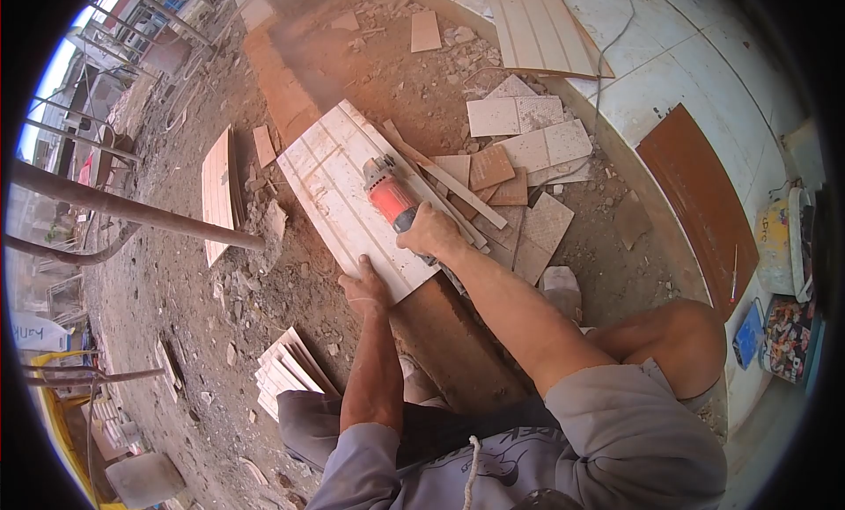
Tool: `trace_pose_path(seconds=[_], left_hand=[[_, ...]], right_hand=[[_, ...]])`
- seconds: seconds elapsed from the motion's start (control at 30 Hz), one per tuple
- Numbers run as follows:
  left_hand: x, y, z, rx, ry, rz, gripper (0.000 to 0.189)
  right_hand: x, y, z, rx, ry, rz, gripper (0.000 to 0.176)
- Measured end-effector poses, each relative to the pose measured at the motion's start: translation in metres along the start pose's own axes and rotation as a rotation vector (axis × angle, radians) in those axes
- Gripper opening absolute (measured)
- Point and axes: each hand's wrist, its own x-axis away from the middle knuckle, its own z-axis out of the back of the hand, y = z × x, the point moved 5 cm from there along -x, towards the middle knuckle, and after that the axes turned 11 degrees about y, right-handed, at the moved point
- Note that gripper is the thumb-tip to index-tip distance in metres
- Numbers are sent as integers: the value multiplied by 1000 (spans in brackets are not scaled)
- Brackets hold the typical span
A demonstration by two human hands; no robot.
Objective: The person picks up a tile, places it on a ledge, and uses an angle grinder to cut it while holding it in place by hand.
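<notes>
My right hand is wrapped round the black rear of a red angle grinder, whose metal head lies over a long white tile with lengthwise lines. The grinder's disc cannot be made out. My left hand presses on the tile's near left edge, thumb on top and the other fingers partly hidden at its side. Beneath the tile runs a dusty brown beam. Narrow cut strips lie along the tile's right side.
Broken tiles litter the ground at the right, near a brown panel and a bucket. Stacked tiles stand at the left and near left. A metal pole juts in from the left. Dust hangs beyond the tile.
</notes>
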Motion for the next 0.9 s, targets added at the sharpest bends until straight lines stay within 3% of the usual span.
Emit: trace_pose_path(seconds=[0.13, 0.9], left_hand=[[2, 4, 4, 7, -39, 35, 74], [-1, 0, 0, 2, 17, -7, 69]], right_hand=[[3, -1, 2, 9, 7, 2, 69], [9, 4, 3, 20, -2, -3, 71]])
